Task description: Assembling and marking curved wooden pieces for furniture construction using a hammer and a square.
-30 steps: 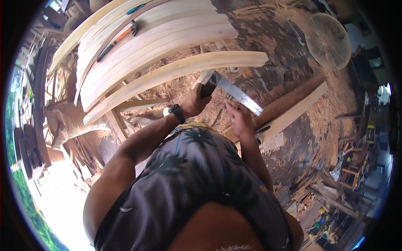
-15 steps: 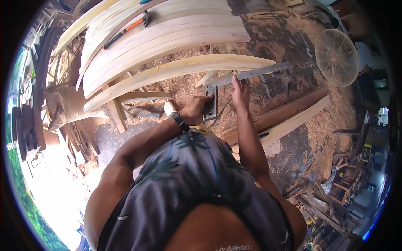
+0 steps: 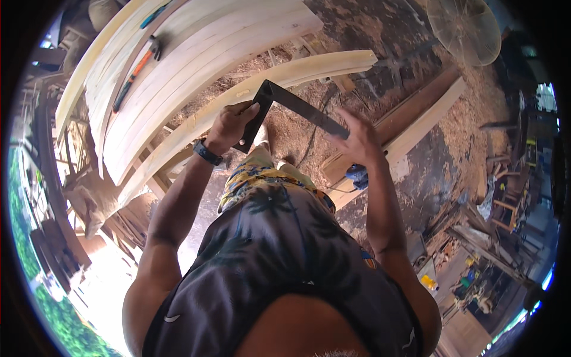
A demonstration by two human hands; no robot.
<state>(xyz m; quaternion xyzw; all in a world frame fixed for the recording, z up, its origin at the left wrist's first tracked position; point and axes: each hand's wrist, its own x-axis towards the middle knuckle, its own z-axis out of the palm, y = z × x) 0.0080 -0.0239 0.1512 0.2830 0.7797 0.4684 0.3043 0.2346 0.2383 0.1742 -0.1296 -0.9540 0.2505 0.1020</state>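
Observation:
My left hand (image 3: 231, 126), with a watch on its wrist, is closed around the dark stock of a carpenter's square (image 3: 303, 109). The thumb presses on the stock's face. The square's blade slants down to the right, and its far end meets my right hand (image 3: 361, 140). There the fingers are stretched out and the thumb is apart from them, with the blade's end in the gap; whether they touch it is hard to tell. Just beyond the square lies a long curved pale board (image 3: 291, 72).
Several curved planks (image 3: 202, 53) lie side by side at the far left, bearing an orange-handled hammer (image 3: 134, 74). A blue tool (image 3: 358, 177) sits by boards (image 3: 425, 116) at right. A round fan (image 3: 465, 30) stands far right. Shavings cover the floor.
The square has been lifted off the curved board and turned, its blade now slanting down rightward. My left hand moved left and up with it; my right hand's fingers have spread.

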